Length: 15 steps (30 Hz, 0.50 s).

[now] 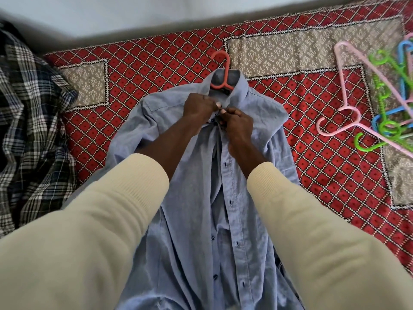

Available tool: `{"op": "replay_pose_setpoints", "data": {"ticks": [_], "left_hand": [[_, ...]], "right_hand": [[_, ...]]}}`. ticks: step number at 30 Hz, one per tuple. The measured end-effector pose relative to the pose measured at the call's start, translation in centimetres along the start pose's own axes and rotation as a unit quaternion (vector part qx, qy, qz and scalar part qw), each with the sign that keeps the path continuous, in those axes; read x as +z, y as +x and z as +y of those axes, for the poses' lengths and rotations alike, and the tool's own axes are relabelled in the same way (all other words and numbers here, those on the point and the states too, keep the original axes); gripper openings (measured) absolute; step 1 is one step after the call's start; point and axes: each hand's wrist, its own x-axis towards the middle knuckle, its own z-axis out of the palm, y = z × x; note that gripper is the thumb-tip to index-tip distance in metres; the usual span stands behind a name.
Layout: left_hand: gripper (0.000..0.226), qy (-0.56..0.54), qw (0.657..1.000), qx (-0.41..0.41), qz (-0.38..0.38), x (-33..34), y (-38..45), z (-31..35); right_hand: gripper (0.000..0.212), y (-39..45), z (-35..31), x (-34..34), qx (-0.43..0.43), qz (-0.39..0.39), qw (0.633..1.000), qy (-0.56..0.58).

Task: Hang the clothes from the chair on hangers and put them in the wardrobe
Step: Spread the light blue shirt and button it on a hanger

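a blue shirt (223,198) lies front-up on a bed cover (156,63) patterned in red diamonds with beige panels. the shirt is pale blue with dark buttons down its placket, which stands partly open below the chest; its collar points away from the viewer. a coral hanger (221,70) sits inside the collar, its hook and neck showing above the fabric, the rest hidden under the shirt. the left hand (199,106) and the right hand (237,121) meet just below the collar, the fingers of each curled and pinching the placket edges at the top button; whether the button is through its hole cannot be told. cream sleeves (89,220) cover both forearms. a plaid garment (29,119) lies at the left edge of the bed. a loose pile of pink, green and blue hangers (380,97) lies on the cover at right, well apart from the shirt.
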Motion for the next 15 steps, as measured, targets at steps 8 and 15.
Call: {"op": "replay_pose_setpoints", "data": {"ticks": [8, 15], "left_hand": [[0.016, 0.033, 0.999, 0.005, 0.035, 0.1, -0.8, 0.3], [0.021, 0.047, 0.998, 0.013, 0.045, -0.3, -1.0, 0.9]], "right_hand": [[0.007, -0.6, -0.8, -0.1, 0.03, 0.002, 0.998, 0.063], [0.013, 0.4, -0.9, -0.8, 0.077, 0.007, 0.996, 0.037]]}}
